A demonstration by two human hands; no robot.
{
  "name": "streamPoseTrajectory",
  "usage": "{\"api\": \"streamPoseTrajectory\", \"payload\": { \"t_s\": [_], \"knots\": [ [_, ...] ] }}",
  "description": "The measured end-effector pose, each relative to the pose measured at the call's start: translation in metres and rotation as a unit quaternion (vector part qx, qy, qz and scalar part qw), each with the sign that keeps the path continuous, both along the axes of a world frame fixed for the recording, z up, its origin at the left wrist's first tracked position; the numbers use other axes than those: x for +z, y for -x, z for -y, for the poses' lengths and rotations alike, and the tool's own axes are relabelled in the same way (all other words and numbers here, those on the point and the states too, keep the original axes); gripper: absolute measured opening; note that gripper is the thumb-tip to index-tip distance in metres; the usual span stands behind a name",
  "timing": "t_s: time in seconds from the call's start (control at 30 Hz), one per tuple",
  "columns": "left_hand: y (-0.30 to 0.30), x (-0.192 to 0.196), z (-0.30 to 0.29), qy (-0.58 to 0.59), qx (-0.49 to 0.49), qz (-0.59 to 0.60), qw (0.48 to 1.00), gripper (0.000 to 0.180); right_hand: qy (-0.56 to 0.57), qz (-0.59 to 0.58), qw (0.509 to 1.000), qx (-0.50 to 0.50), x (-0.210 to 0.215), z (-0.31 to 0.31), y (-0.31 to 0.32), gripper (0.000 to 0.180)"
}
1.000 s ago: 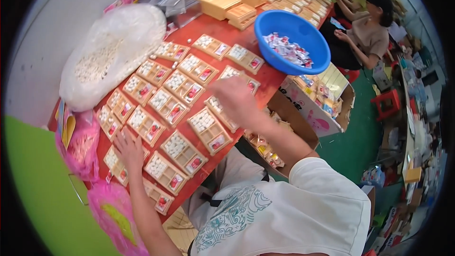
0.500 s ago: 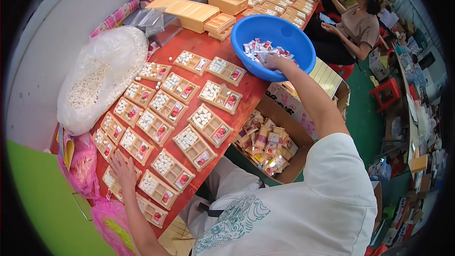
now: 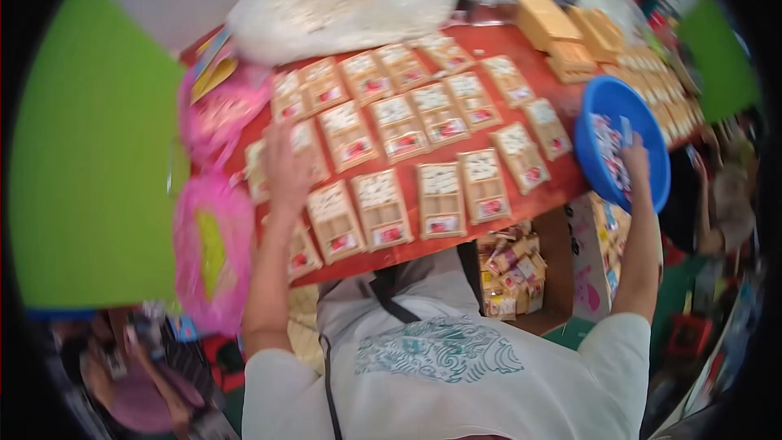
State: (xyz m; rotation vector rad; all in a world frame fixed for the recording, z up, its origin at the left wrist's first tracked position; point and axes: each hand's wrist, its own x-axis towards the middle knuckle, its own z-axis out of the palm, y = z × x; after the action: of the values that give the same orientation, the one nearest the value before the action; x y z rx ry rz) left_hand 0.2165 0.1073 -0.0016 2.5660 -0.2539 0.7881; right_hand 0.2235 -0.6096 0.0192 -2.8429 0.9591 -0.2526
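Observation:
Rows of small tan compartment trays (image 3: 397,126) cover the red table (image 3: 521,204). Most hold white chunks in one section and a red-printed sachet in another. My left hand (image 3: 285,165) lies over trays at the left, fingers stretched out and slightly blurred, gripping nothing visible. At the far right, my right hand (image 3: 635,158) reaches into a blue basin (image 3: 656,122) of small printed sachets (image 3: 609,147). A pale sachet (image 3: 626,129) sticks up at its fingertips, which look closed on it; blur hides the finer detail.
A big clear bag of white pieces (image 3: 261,28) lies along the back. Stacked tan trays (image 3: 570,57) stand back right. Pink plastic bags (image 3: 213,253) hang at the left edge. Below the table is a cardboard box (image 3: 558,277) of packets. Other people sit lower left and right.
The view has swung left, so the table's left end is now central and the basin sits far right. My right hand stays in the basin; my left remains over the left trays.

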Motion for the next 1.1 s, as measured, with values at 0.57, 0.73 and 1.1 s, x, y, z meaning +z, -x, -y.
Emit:
{"api": "streamPoseTrajectory", "payload": {
  "t_s": [0.57, 0.73, 1.1],
  "knots": [
    [0.116, 0.048, 0.080, 0.637, -0.227, -0.348, 0.649, 0.024, -0.812, -0.047, 0.486, 0.319, 0.032, -0.483, 0.099, 0.069],
    [0.121, 0.042, 0.058, 0.640, -0.243, -0.356, 0.636, 0.023, -0.781, -0.068, 0.493, 0.377, 0.012, -0.506, 0.112, 0.070],
    [0.129, 0.043, 0.058, 0.628, -0.220, -0.347, 0.661, 0.016, -0.731, -0.080, 0.543, 0.405, 0.011, -0.511, 0.125, 0.070]
  ]
}}
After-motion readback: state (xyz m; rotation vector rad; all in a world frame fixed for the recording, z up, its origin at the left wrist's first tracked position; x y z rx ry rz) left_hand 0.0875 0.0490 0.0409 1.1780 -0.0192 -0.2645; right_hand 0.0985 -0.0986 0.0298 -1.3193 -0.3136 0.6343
